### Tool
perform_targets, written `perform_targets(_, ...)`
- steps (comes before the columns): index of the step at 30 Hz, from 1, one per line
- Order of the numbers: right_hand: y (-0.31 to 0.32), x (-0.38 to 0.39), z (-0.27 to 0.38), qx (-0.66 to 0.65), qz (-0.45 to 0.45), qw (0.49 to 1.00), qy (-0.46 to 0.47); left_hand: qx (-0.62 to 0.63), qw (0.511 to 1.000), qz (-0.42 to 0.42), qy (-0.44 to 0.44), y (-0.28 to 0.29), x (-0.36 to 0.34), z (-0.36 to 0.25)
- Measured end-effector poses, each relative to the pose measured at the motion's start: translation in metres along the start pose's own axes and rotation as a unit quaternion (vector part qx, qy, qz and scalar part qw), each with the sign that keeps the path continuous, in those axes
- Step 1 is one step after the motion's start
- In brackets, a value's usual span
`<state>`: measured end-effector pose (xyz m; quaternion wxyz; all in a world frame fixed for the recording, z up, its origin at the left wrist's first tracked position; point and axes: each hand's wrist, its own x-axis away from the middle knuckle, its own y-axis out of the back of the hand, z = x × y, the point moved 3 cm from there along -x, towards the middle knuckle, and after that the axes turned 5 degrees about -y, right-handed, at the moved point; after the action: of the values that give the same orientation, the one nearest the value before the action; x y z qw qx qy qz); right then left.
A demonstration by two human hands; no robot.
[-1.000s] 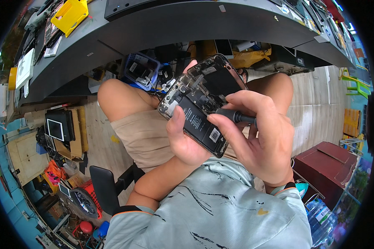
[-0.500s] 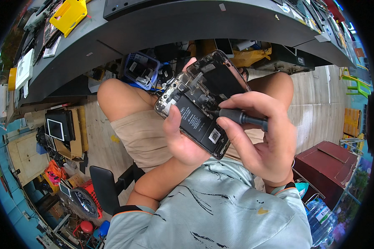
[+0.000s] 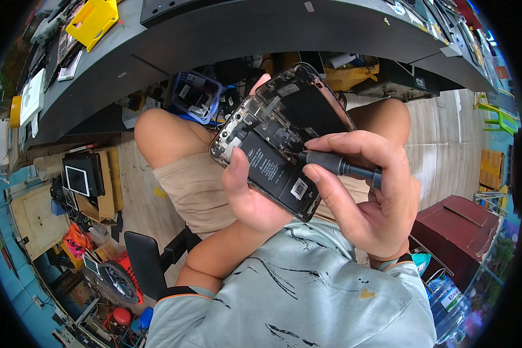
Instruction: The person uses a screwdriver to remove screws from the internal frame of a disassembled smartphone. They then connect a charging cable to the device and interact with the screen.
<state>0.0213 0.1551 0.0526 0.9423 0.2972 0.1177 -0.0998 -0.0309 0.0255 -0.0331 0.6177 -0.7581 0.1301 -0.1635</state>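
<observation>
My left hand [image 3: 254, 200] cradles an opened smartphone [image 3: 238, 130] above my lap, its thumb along the near-left edge and a fingertip showing at the far side. A black battery [image 3: 268, 165] with white print fills much of the phone body. The display half [image 3: 307, 95] is folded open to the right, still against the body. In my right hand [image 3: 374, 197], thumb and fingers pinch the dark handle of a screwdriver [image 3: 326, 161]. Its tip points left at the phone's inner edge beside the battery; whether it touches a screw is too small to tell.
A dark grey desk [image 3: 214, 37] curves across the far side, bearing a yellow tray [image 3: 91, 23]. Beneath it sits a blue basket [image 3: 196, 95] of electronics. A chair armrest [image 3: 144, 264] is at left, a dark red box [image 3: 455, 229] and a water bottle [image 3: 448, 307] at right.
The phone has shifted slightly left and away from me in my left hand. The screwdriver handle has tilted a little, and my right hand has moved slightly right.
</observation>
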Motion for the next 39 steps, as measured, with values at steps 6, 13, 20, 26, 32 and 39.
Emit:
perform_targets(6,0.0,0.0,0.0,0.001,-0.005,1.0,0.004,-0.003,1.0,0.002,-0.015,-0.003,-0.001,0.0)
perform_targets(13,0.0,0.001,-0.001,-0.011,-0.006,1.0,0.003,-0.029,1.0,-0.003,-0.001,0.005,0.003,-0.001)
perform_targets(20,0.0,0.002,0.004,0.026,-0.012,1.0,-0.005,-0.067,0.998,-0.013,-0.004,0.006,0.006,-0.001)
perform_targets(26,-0.001,0.001,0.017,0.145,-0.033,0.988,0.045,-0.125,0.992,0.008,0.017,0.029,0.016,-0.008)
perform_targets(32,-0.001,-0.004,0.013,0.123,-0.025,0.991,0.051,-0.021,0.998,0.053,0.018,0.003,0.009,0.001)
perform_targets(39,0.006,-0.007,0.014,0.115,0.018,0.993,0.008,-0.154,0.988,-0.019,0.023,0.017,0.013,-0.004)
